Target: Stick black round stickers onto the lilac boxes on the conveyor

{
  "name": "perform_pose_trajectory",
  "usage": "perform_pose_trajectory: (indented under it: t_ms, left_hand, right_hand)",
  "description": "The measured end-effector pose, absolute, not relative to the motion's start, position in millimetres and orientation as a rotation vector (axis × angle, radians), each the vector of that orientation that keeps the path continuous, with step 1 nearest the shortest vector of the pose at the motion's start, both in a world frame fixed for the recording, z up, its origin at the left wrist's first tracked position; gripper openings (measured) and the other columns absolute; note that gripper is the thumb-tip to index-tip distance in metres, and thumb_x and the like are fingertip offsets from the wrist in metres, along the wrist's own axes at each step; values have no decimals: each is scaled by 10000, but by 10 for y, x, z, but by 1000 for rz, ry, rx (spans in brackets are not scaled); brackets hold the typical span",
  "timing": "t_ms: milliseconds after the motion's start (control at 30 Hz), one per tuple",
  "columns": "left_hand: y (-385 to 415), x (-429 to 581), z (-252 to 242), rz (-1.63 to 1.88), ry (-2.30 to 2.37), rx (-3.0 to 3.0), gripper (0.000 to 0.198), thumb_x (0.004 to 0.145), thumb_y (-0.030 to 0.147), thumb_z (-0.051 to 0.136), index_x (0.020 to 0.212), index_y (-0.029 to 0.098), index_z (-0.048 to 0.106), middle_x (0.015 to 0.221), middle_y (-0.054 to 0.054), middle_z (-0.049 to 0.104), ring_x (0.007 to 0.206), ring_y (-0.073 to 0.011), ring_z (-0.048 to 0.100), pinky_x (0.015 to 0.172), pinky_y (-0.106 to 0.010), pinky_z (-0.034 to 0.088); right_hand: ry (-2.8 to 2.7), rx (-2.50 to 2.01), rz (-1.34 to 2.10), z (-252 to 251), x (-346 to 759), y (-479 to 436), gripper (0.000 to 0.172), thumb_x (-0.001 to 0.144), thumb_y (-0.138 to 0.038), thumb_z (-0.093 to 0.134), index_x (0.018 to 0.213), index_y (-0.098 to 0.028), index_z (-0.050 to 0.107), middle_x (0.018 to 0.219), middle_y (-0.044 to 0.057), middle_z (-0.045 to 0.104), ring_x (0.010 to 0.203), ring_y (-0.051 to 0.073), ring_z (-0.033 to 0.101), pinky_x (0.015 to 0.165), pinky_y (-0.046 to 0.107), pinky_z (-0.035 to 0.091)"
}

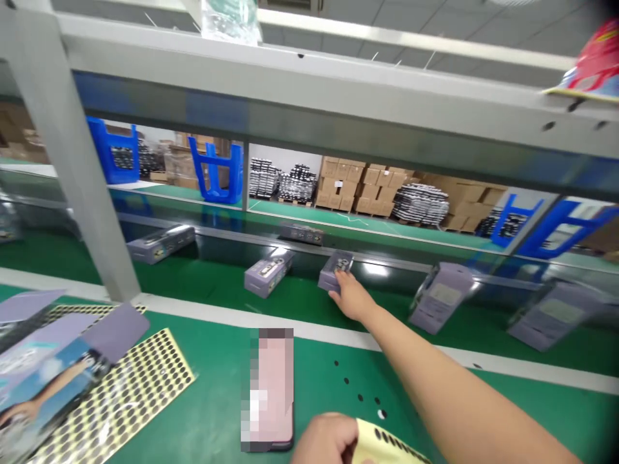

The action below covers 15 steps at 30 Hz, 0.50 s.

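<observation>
Right hand (351, 296) at full reach, fingertips on the near end of a small purple box (337, 265) that lies on the green belt (300, 299). Whether the fingers pinch the box or only touch it cannot be told. Left hand (325, 441), close to the body, is closed on a yellow sticker sheet (387, 448). Likely hazards: with the arm this far out and contact only at the near end, the box could pivot or slide beyond the fingertips towards the far rail. It could also drift sideways into the neighbouring box (268, 272) left of the grip. The phone (268, 386) lies left of the forearm and just ahead of the left hand, where a careless sweep could knock it.
</observation>
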State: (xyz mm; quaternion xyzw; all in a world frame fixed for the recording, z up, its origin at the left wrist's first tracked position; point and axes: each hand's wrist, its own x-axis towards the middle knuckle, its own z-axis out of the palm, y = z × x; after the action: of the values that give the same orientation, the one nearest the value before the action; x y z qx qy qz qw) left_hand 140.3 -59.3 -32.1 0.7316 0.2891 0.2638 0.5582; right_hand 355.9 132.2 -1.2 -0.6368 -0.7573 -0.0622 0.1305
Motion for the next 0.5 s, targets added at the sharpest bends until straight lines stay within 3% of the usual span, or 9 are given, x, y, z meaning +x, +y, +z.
perform_pose_trajectory:
  t_ms: [133,233,333,433,500]
  left_hand:
    - [-621,1458,-406,635,657,1736,362,709,526,635,812,195,740,653,2,474,591,-129,413,558,-224,299]
    - [-637,1476,-413,594,678,1774,243,677,383,668,834,212,741,719,1,522,632,-140,443,623,-229,354]
    - [-668,1453,-334,586,716,1802,220,707,336,646,851,198,737,736,-7,562,657,-154,466,679,-240,395]
    - [-711,1409,-220,584,760,1800,212,733,344,627,827,186,733,733,-15,584,681,-169,493,666,-241,404]
    - [-735,1382,-157,585,769,1783,230,745,340,606,852,185,736,771,-21,616,705,-179,520,635,-235,402]
  right_hand:
    - [-2180,-1829,-286,-224,3503,1091,566,931,-307,435,1446,-89,349,1516,170,332,1404,394,227,1088,601,242]
    - [-2234,-1760,-371,-238,3456,777,504,896,-284,487,1383,-158,456,1513,110,357,1418,360,201,1128,583,168]
    - [-2192,-1711,-482,-17,3415,590,462,917,-303,469,1359,-172,488,1509,119,349,1417,322,215,1155,516,162]
    - [-1937,-1693,-674,399,3428,661,591,928,-407,477,1457,-177,351,1545,146,247,1427,353,169,1150,543,157]
    - [-1888,-1718,-668,656,3453,805,681,890,-489,530,1467,-184,335,1516,155,299,1403,377,228,1132,547,218]
